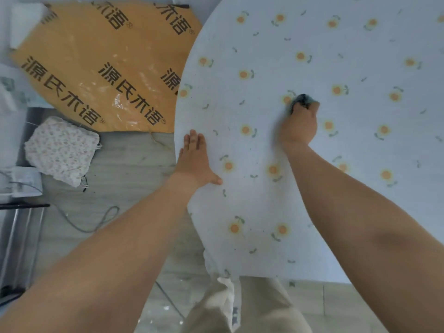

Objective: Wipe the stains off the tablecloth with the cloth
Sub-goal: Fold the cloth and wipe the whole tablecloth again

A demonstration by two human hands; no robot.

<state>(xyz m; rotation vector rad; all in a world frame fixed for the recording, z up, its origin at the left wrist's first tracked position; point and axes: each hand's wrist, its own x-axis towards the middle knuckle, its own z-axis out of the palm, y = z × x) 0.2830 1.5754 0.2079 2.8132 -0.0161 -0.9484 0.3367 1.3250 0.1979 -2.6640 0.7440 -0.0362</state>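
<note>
Both bare forearms fill the bottom of the view, reaching out over beige trousers (262, 306), so that's what I'm looking past the whole time. Left hand (195, 162) is lying flat and released, fingers straight, palm pressed on the tablecloth (360, 150) right at the table's left edge. Right hand (299, 124) is clenched around the cloth (303, 100), a dark bluish-green wad sticking out past the knuckles and touching the tablecloth, just beside one of the printed orange flowers (287, 99). That hand looks a bit smeared, so I can't make out the individual fingers. Tablecloth is pale blue-white with little orange flowers and green sprigs all over; it covers a round table and hangs down at the near edge. I see a few tiny dark specks (217, 143) between the two hands, too small to call anything for sure. Room-wise: grey wood-look floor (125, 164), one big orange plastic-wrapped sheet (96, 68) with black printed characters lying on it left of the table, one folded floral fabric bundle (61, 151) near that sheet's lower corner, one grey cable (96, 222) looping across the floor, and some white stuff on the far left I can't identify. Count: two hands, one cloth, one tablecloth.
</note>
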